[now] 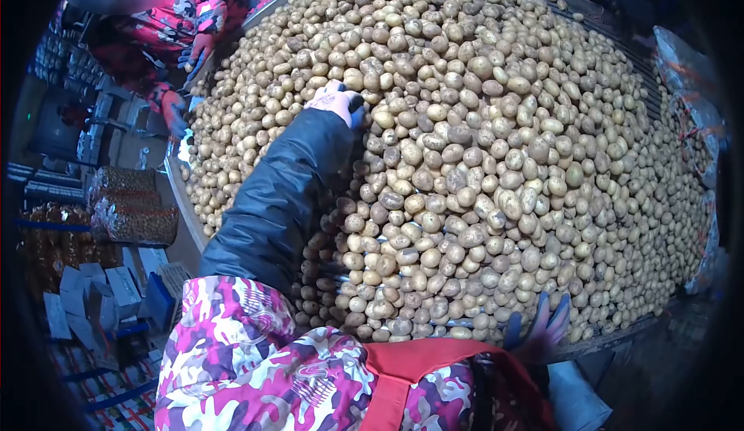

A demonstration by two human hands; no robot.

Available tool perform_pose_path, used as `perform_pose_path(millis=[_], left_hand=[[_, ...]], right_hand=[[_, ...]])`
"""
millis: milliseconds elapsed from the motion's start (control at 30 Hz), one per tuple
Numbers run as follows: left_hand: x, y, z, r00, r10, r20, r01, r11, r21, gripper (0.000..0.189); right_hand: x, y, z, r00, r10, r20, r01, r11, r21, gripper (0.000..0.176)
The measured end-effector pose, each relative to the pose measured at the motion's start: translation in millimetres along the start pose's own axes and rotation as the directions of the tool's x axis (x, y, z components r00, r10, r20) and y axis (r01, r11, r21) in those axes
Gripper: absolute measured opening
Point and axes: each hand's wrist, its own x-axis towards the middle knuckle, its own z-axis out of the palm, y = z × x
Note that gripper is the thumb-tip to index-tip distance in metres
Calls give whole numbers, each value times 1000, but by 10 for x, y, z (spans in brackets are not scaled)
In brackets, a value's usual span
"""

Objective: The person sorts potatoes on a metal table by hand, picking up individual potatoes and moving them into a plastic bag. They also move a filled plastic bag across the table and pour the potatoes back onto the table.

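A large heap of potatoes [480, 168] fills the broad table in front of me. My left hand [337, 104], in a pale glove with blue on it, reaches far across and touches the potatoes near the heap's upper middle. Its fingers are mostly turned away, so whether they grip a potato is not visible. My right hand [542, 324], in a glove with blue fingers, is at the near edge beside the lowest potatoes. Its fingers are spread, with nothing between them. A dark sleeve cover [271, 199] is on my left arm.
The table's rim [184, 202] runs along the left. Another person [174, 36] in a pink patterned jacket stands at the upper left, gloved hands by the rim. Filled net sacks [136, 214] and flattened boxes [97, 303] lie left. Clear plastic bags [690, 113] line the right edge.
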Motion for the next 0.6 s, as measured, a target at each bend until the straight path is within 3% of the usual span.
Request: perform_pose_path(millis=[33, 67, 133, 167, 267, 300, 333, 433, 467, 533, 600], left_hand=[[46, -80, -101, 993, 52, 107, -47, 998, -51, 33], [146, -169, -121, 993, 53, 104, -48, 998, -48, 33], [332, -322, -61, 946, 14, 324, 70, 967, -245, 40], [354, -372, -14, 947, 121, 297, -32, 957, -288, 44], [505, -479, 134, 918, 242, 313, -111, 917, -384, 45], [548, -423, 86, 879, 254, 405, -57, 897, -438, 41], [502, -387, 76, 879, 251, 406, -54, 897, -438, 41], [131, 174, -374, 919, 13, 395, 79, 973, -217, 38], [98, 253, -346, 918, 14, 396, 78, 974, -215, 38], [78, 375, -317, 958, -73, 276, 82, 996, -20, 39], [89, 425, -274, 954, -114, 276, 120, 993, -5, 41]], right_hand=[[-2, 5, -10, 1000, 6, 16, -6, 1000, 25, 59], [1, 11, -24, 999, 8, 31, -10, 999, 49, 59], [4, -9, -64, 996, 37, 81, -41, 998, 49, 61], [6, -15, -80, 989, 64, 136, -70, 996, 45, 62], [-1, -1, -91, 985, 64, 163, -75, 995, 63, 64], [-8, 6, -99, 985, 62, 163, -74, 995, 63, 64], [-10, 10, -110, 980, 69, 185, -82, 995, 64, 65], [-15, 17, -84, 979, 71, 190, -86, 994, 72, 66], [-24, 21, -71, 983, 67, 171, -80, 994, 74, 66], [-15, -3, -82, 982, 79, 173, -95, 992, 84, 65], [-8, -11, -101, 980, 94, 175, -110, 990, 88, 64]])
